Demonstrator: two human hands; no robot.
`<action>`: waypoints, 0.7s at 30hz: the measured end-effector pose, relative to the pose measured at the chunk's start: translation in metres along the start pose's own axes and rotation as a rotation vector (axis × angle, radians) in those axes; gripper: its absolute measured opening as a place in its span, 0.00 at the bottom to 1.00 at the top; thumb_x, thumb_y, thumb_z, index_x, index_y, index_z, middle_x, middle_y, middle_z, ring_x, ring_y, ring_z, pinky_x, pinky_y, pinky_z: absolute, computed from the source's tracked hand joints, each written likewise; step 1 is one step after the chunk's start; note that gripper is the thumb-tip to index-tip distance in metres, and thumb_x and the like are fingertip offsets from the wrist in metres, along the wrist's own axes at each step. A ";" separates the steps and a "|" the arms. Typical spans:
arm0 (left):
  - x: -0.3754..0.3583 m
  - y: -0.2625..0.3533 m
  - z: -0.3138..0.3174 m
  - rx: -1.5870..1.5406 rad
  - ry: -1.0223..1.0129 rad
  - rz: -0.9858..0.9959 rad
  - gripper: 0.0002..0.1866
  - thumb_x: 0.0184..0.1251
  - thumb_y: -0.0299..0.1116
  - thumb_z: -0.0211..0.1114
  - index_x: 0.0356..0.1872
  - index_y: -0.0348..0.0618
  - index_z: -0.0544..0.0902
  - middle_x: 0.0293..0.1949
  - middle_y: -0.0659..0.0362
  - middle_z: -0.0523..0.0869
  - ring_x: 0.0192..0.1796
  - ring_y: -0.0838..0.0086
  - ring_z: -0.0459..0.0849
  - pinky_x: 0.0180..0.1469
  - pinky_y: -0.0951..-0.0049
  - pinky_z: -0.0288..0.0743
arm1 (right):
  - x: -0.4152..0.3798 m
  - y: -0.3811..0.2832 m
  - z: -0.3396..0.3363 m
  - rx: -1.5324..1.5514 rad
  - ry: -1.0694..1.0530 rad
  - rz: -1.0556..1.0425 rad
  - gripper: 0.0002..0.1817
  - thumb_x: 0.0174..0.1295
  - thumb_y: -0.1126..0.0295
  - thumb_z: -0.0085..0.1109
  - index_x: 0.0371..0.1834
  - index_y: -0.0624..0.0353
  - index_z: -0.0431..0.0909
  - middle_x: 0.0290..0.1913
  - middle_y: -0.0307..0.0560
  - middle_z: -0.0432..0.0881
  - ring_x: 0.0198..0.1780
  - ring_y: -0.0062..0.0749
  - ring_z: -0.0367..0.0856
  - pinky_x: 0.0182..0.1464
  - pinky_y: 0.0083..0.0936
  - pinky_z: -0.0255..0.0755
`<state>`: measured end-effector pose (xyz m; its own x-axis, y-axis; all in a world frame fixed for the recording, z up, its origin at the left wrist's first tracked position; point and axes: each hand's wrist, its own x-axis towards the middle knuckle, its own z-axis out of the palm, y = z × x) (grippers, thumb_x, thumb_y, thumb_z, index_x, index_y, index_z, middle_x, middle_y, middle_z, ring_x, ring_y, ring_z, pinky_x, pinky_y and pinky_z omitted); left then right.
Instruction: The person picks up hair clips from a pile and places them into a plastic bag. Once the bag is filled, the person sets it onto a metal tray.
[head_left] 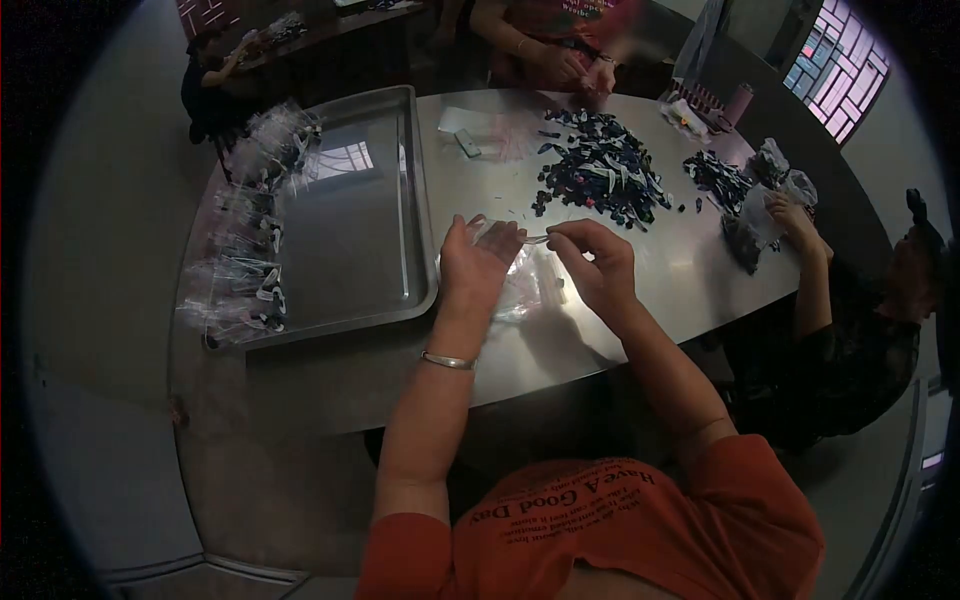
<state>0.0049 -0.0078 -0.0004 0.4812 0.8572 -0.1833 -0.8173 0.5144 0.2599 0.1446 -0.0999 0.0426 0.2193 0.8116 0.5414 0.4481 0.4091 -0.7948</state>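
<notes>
My left hand (473, 262), palm turned up, has a small clear plastic bag (497, 237) across its curled fingers. To its right my right hand (600, 265) is closed in a pinch, thumb against forefinger. A thin, shiny strip, which looks like the bag's edge, runs from the left fingertips to this pinch. Whether anything else is between the right fingers is too small to tell. Under the hands, more clear plastic bags (520, 288) lie on the shiny table (480, 370). Beyond them spreads a heap of small dark, white and blue pieces (605, 165).
A large metal tray (350, 240) stands at left, with filled clear bags (265, 215) along its left edge. A second pile (715, 178) lies at right, near a co-worker's hand (795, 222) at plastic bags. Another person (555, 50) works across the table. A pink bottle (738, 104) stands behind.
</notes>
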 end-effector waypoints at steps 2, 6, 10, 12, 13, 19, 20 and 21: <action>-0.002 -0.002 0.004 0.027 0.065 -0.005 0.20 0.71 0.48 0.47 0.45 0.37 0.67 0.42 0.40 0.76 0.45 0.51 0.77 0.50 0.54 0.74 | 0.002 -0.007 -0.001 -0.244 -0.047 -0.276 0.05 0.54 0.77 0.64 0.34 0.60 0.82 0.30 0.43 0.81 0.31 0.26 0.80 0.32 0.21 0.74; -0.005 -0.004 0.005 0.133 0.075 -0.056 0.22 0.71 0.48 0.44 0.48 0.37 0.68 0.42 0.46 0.78 0.43 0.57 0.79 0.43 0.61 0.75 | 0.012 -0.014 0.004 -0.587 -0.130 -0.690 0.08 0.44 0.75 0.64 0.30 0.52 0.83 0.27 0.40 0.76 0.29 0.33 0.77 0.28 0.26 0.72; 0.000 -0.004 0.001 0.060 -0.050 -0.090 0.20 0.71 0.48 0.49 0.47 0.39 0.67 0.40 0.48 0.75 0.44 0.57 0.76 0.49 0.53 0.73 | 0.018 -0.014 0.011 -0.755 -0.162 -0.683 0.04 0.42 0.72 0.62 0.21 0.49 0.79 0.26 0.38 0.70 0.28 0.31 0.72 0.30 0.27 0.68; -0.004 -0.007 0.005 0.124 0.071 -0.063 0.23 0.72 0.49 0.44 0.49 0.36 0.68 0.40 0.50 0.78 0.42 0.60 0.78 0.42 0.62 0.75 | 0.019 -0.008 0.013 -0.750 -0.161 -0.646 0.05 0.40 0.71 0.63 0.22 0.49 0.80 0.25 0.38 0.70 0.28 0.32 0.72 0.31 0.28 0.68; -0.005 -0.007 0.005 0.123 0.070 -0.061 0.23 0.72 0.49 0.44 0.49 0.36 0.68 0.40 0.50 0.78 0.42 0.60 0.78 0.42 0.62 0.75 | 0.018 -0.004 0.014 -0.746 -0.111 -0.613 0.05 0.41 0.72 0.65 0.23 0.51 0.80 0.25 0.38 0.71 0.27 0.31 0.73 0.30 0.27 0.69; -0.009 -0.006 0.016 0.004 0.202 -0.055 0.21 0.72 0.45 0.47 0.48 0.32 0.66 0.40 0.45 0.76 0.42 0.56 0.78 0.51 0.51 0.76 | 0.030 0.025 -0.010 -0.232 0.093 -0.167 0.04 0.52 0.74 0.66 0.29 0.61 0.81 0.28 0.45 0.78 0.27 0.26 0.79 0.28 0.19 0.73; -0.009 -0.007 0.014 -0.001 0.191 -0.056 0.21 0.72 0.44 0.47 0.47 0.32 0.66 0.40 0.44 0.76 0.42 0.55 0.78 0.52 0.48 0.76 | 0.038 0.044 -0.021 -0.366 0.100 -0.163 0.05 0.53 0.74 0.65 0.32 0.60 0.82 0.31 0.46 0.79 0.28 0.27 0.79 0.29 0.21 0.74; -0.009 -0.007 0.012 -0.004 0.179 -0.057 0.20 0.72 0.44 0.47 0.46 0.31 0.66 0.40 0.43 0.75 0.42 0.54 0.78 0.53 0.46 0.75 | 0.045 0.060 -0.031 -0.486 0.055 -0.135 0.07 0.55 0.72 0.63 0.37 0.57 0.82 0.38 0.45 0.80 0.29 0.32 0.80 0.32 0.25 0.76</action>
<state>0.0104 -0.0185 0.0108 0.4625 0.8086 -0.3637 -0.7920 0.5612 0.2405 0.2082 -0.0515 0.0281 0.1710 0.7364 0.6545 0.8243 0.2570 -0.5045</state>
